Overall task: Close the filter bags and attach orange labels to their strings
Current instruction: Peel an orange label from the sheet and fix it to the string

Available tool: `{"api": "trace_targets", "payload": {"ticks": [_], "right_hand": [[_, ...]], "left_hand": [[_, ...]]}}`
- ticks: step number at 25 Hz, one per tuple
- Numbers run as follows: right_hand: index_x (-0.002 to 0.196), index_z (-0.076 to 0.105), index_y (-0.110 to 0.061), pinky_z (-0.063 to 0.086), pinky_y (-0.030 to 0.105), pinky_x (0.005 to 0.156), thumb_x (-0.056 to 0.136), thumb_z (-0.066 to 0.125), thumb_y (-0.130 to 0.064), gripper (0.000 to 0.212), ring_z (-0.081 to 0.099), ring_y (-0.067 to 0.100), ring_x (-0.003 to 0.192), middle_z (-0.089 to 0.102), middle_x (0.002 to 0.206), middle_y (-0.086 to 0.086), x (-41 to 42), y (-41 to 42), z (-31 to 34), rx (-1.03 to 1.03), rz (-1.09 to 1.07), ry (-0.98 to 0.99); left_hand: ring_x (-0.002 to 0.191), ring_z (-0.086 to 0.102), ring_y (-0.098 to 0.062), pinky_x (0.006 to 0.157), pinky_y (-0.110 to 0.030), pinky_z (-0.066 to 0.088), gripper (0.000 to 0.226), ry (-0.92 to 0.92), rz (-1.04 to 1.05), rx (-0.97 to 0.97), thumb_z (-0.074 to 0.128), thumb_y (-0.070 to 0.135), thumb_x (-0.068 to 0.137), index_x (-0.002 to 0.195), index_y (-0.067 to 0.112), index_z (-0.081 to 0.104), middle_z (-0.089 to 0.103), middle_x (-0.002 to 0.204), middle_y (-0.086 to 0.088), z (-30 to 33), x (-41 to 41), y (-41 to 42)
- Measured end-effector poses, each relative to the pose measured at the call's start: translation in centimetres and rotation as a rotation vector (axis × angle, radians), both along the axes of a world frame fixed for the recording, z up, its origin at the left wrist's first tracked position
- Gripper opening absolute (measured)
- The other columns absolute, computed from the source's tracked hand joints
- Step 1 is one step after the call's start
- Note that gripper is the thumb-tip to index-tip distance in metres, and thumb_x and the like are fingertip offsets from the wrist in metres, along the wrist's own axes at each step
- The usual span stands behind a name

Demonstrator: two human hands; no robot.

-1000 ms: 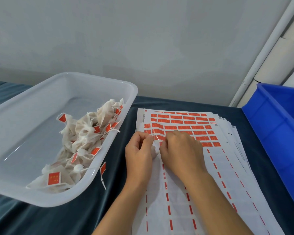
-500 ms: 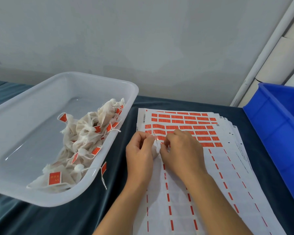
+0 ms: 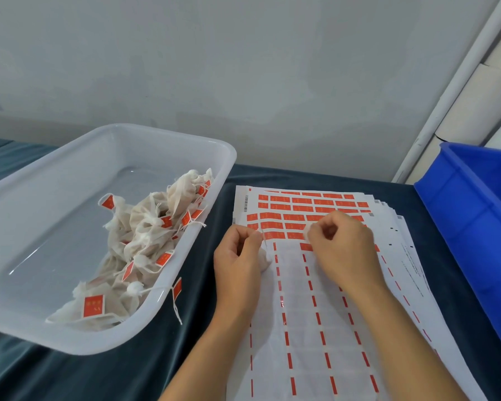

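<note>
My left hand (image 3: 237, 259) grips a small white filter bag (image 3: 263, 260), and its thin string (image 3: 264, 241) sticks up beside the thumb. To its right, my right hand (image 3: 342, 247) hovers over the label sheet (image 3: 301, 328) with curled fingers. Its thumb and forefinger pinch at an orange label (image 3: 297, 235) in the lowest full row. Rows of orange labels (image 3: 301, 201) fill the far end of the sheet, while the near part holds only narrow orange strips. Several closed, labelled bags (image 3: 145, 227) lie heaped in the white tray (image 3: 226, 157).
The white tray sits at the left on dark blue cloth (image 3: 128, 377); one labelled string (image 3: 176, 296) hangs over its rim. A blue bin (image 3: 475, 215) stands at the right edge. More sheets are fanned under the top one. A white pipe (image 3: 451, 91) runs up the wall.
My hands, which were close together over the bag, have parted. My right hand has moved right onto the orange rows; my left hand stays put with the bag.
</note>
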State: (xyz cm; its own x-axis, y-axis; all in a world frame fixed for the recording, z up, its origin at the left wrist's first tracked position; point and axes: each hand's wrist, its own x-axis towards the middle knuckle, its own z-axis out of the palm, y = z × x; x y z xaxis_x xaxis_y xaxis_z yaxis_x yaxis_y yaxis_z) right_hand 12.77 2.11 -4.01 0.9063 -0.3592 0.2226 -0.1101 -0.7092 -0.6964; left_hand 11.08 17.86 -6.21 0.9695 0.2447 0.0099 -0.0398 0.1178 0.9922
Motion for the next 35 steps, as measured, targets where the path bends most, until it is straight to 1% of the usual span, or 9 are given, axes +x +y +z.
{"api": "trace_targets", "payload": {"ticks": [3, 6, 9, 13, 20, 22, 27, 31, 35], "right_hand": [[0.091, 0.062, -0.031, 0.054, 0.015, 0.054, 0.101, 0.062, -0.037, 0.012, 0.073, 0.01, 0.065, 0.069, 0.086, -0.015, -1.3, -2.2, 0.5, 0.235, -0.031, -0.041], [0.097, 0.065, -0.03, 0.057, 0.02, 0.049, 0.102, 0.062, -0.032, 0.006, 0.075, 0.011, 0.063, 0.073, 0.074, -0.008, -3.3, -3.4, 0.1, 0.427, -0.025, -0.01], [0.102, 0.069, -0.025, 0.063, 0.032, 0.055, 0.102, 0.063, -0.03, 0.008, 0.078, 0.021, 0.067, 0.077, 0.079, -0.005, -4.8, -3.0, -0.5, 0.666, 0.014, 0.037], [0.096, 0.078, -0.024, 0.064, 0.03, 0.067, 0.097, 0.069, -0.023, 0.009, 0.079, 0.024, 0.084, 0.08, 0.092, 0.003, -5.8, -1.8, -1.3, 0.862, 0.137, 0.026], [0.097, 0.08, -0.032, 0.063, 0.028, 0.078, 0.093, 0.073, -0.014, 0.02, 0.078, 0.021, 0.092, 0.079, 0.101, -0.002, -6.7, -1.9, -1.6, 0.831, 0.185, -0.089], [0.101, 0.079, -0.033, 0.063, 0.027, 0.079, 0.089, 0.075, -0.022, 0.016, 0.077, 0.019, 0.097, 0.079, 0.105, -0.004, -6.9, -1.7, -1.5, 0.828, 0.188, -0.153], [0.115, 0.073, -0.038, 0.061, 0.035, 0.091, 0.076, 0.079, -0.045, 0.04, 0.074, 0.016, 0.11, 0.076, 0.117, -0.01, -7.1, -1.6, -1.2, 0.836, 0.219, -0.199], [0.112, 0.075, -0.041, 0.063, 0.033, 0.086, 0.067, 0.082, -0.05, 0.046, 0.074, 0.012, 0.107, 0.076, 0.115, -0.013, -7.0, -1.6, -1.2, 0.833, 0.246, -0.174], [0.106, 0.076, -0.047, 0.063, 0.028, 0.084, 0.07, 0.081, -0.046, 0.036, 0.074, 0.008, 0.105, 0.077, 0.109, -0.016, -6.9, -1.7, -1.4, 0.809, 0.22, -0.181]], "left_hand": [[0.09, 0.068, 0.013, 0.056, 0.0, 0.046, 0.018, -0.007, -0.021, 0.001, 0.06, 0.018, 0.103, 0.086, 0.016, 0.065, 0.075, 0.093, 0.024, 0.0, 0.0, 0.0], [0.098, 0.069, 0.008, 0.062, -0.007, 0.053, 0.019, -0.025, -0.034, 0.058, 0.061, 0.018, 0.102, 0.083, 0.021, 0.067, 0.076, 0.097, 0.019, 0.1, 0.0, 0.0], [0.093, 0.072, -0.002, 0.074, -0.016, 0.053, 0.024, -0.057, -0.064, 0.122, 0.061, 0.019, 0.102, 0.081, 0.029, 0.066, 0.076, 0.089, 0.011, 0.5, -0.6, -0.2], [0.079, 0.073, -0.014, 0.073, -0.029, 0.061, 0.021, -0.112, -0.185, 0.199, 0.065, 0.025, 0.101, 0.081, 0.032, 0.067, 0.074, 0.079, 0.005, 1.2, -1.6, -0.6], [0.077, 0.073, -0.015, 0.069, -0.02, 0.058, 0.015, -0.104, -0.351, 0.213, 0.069, 0.03, 0.099, 0.085, 0.035, 0.071, 0.074, 0.081, 0.008, 1.9, -2.3, -1.4], [0.076, 0.072, -0.016, 0.071, -0.024, 0.059, 0.015, -0.108, -0.387, 0.209, 0.069, 0.029, 0.099, 0.087, 0.036, 0.071, 0.074, 0.081, 0.007, 1.7, -2.5, -1.5], [0.077, 0.07, -0.014, 0.07, -0.025, 0.058, 0.014, -0.115, -0.435, 0.244, 0.068, 0.03, 0.1, 0.089, 0.037, 0.072, 0.073, 0.081, 0.008, 1.4, -2.6, -1.7], [0.079, 0.07, -0.013, 0.072, -0.026, 0.059, 0.01, -0.15, -0.462, 0.263, 0.068, 0.033, 0.1, 0.091, 0.037, 0.072, 0.073, 0.083, 0.009, 1.0, -2.6, -1.7], [0.071, 0.064, -0.01, 0.067, -0.021, 0.053, 0.01, -0.159, -0.485, 0.28, 0.067, 0.031, 0.101, 0.092, 0.033, 0.072, 0.07, 0.079, 0.007, 0.6, -2.5, -1.5]]}}
